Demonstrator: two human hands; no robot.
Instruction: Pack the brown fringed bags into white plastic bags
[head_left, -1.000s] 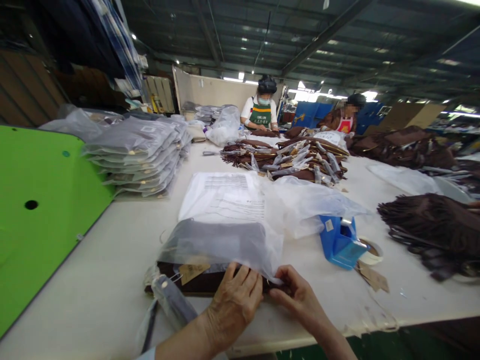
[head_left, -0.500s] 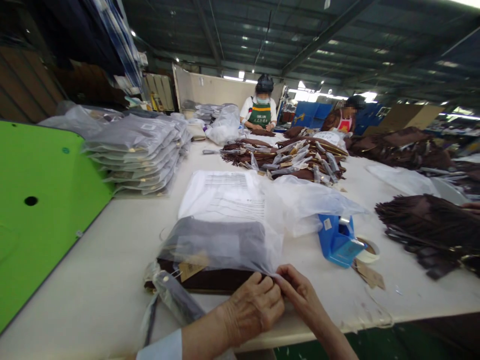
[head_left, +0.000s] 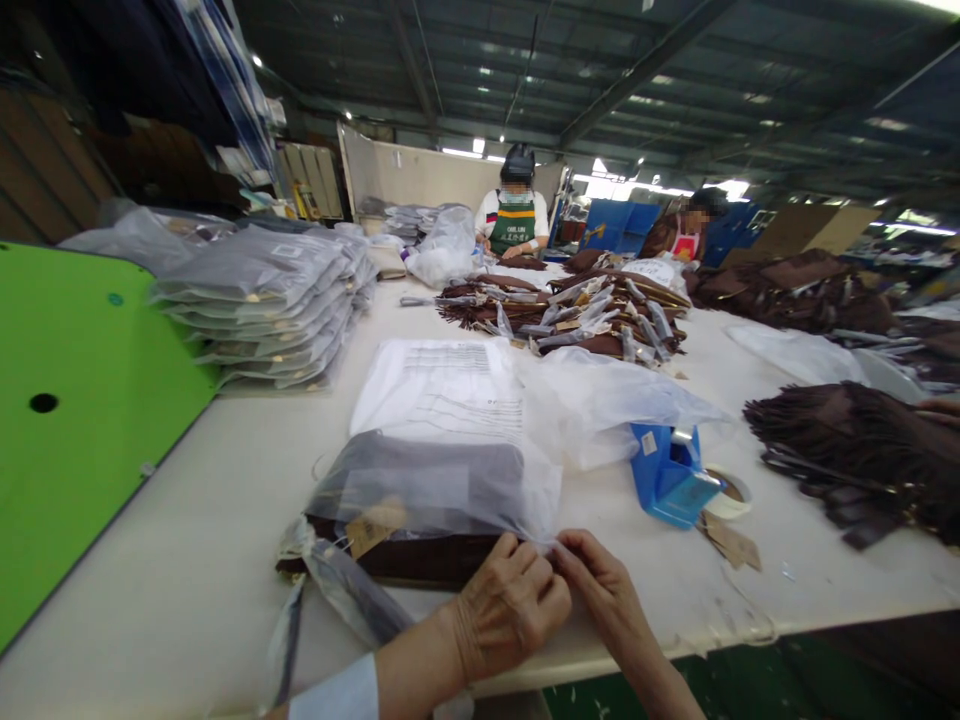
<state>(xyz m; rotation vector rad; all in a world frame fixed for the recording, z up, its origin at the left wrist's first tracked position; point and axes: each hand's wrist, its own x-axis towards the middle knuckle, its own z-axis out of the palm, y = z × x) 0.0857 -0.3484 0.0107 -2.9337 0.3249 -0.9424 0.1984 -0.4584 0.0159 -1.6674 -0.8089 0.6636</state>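
Observation:
A brown bag point(head_left: 442, 560) lies near the table's front edge, partly inside a translucent plastic bag point(head_left: 427, 485). A tan paper tag point(head_left: 375, 525) hangs on it, and a wrapped strap point(head_left: 352, 590) sticks out at its left. My left hand point(head_left: 514, 600) is closed at the plastic's lower right corner, over the brown bag's edge. Right beside it, my right hand point(head_left: 600, 580) pinches the same corner of the plastic between thumb and fingers. White printed plastic bags point(head_left: 442, 385) lie just behind.
A stack of bagged items point(head_left: 262, 300) stands at left by a green board point(head_left: 82, 400). A blue tape dispenser point(head_left: 671, 480) and tape roll point(head_left: 731, 495) sit at right. Brown fringed bags point(head_left: 847, 440) lie further right. Two people work across the table point(head_left: 187, 520).
The view has shifted slightly, so most things appear a little further left. Both hands stay at the plastic's corner. The person in the green apron has moved their arms.

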